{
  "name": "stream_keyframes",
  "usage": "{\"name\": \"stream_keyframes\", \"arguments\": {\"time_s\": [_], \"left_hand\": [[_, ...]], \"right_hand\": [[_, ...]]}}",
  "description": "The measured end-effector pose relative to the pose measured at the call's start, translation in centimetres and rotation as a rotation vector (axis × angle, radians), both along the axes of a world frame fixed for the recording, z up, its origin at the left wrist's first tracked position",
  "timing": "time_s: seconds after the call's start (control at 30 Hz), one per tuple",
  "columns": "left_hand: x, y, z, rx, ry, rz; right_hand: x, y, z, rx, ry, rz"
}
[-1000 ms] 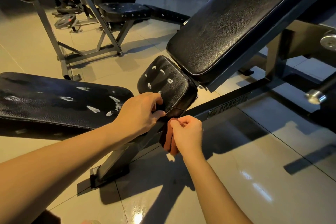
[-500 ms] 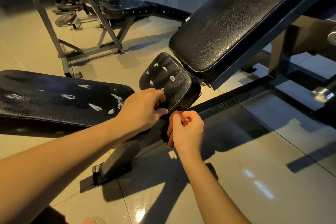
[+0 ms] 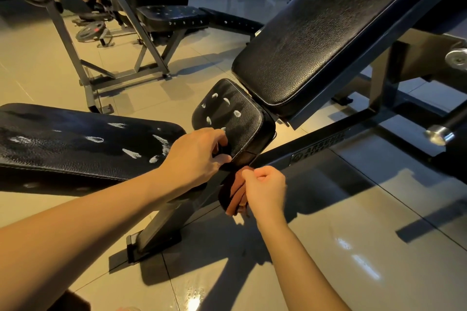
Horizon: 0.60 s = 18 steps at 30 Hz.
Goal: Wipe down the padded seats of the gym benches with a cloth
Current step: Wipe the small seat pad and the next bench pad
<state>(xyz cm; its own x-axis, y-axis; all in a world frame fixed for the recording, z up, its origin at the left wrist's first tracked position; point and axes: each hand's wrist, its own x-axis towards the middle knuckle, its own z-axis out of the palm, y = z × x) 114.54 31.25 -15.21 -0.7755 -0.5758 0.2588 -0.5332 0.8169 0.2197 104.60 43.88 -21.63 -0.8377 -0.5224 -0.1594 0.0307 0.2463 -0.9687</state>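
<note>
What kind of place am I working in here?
Most likely a gym: an incline backrest, a flat padded bench, and weight plates lying on the tiled floor behind.

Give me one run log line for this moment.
left hand: grips near edge of small seat pad | right hand: holds reddish cloth below the pad | white spots on pad: not yet wiped

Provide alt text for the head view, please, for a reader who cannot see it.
A left hand grips the edge of a seat dotted with white spots, while the right hand pinches a brown cloth below it. An inclined backrest rises behind; another spotted bench lies left.
</note>
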Motion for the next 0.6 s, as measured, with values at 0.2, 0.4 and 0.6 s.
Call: {"name": "stream_keyframes", "arguments": {"time_s": [0.2, 0.4, 0.6], "left_hand": [[0.0, -0.1, 0.2, 0.016, -0.01, -0.01], [-0.2, -0.3, 0.2, 0.035, -0.017, 0.005], [-0.2, -0.1, 0.5, 0.065, -0.016, 0.016]], "right_hand": [[-1.3, -0.3, 1.5, -0.204, -0.021, -0.263], [-0.4, -0.9, 1.4, -0.198, -0.043, -0.199], [1.3, -0.4, 2.0, -0.25, -0.18, -0.127]]}}
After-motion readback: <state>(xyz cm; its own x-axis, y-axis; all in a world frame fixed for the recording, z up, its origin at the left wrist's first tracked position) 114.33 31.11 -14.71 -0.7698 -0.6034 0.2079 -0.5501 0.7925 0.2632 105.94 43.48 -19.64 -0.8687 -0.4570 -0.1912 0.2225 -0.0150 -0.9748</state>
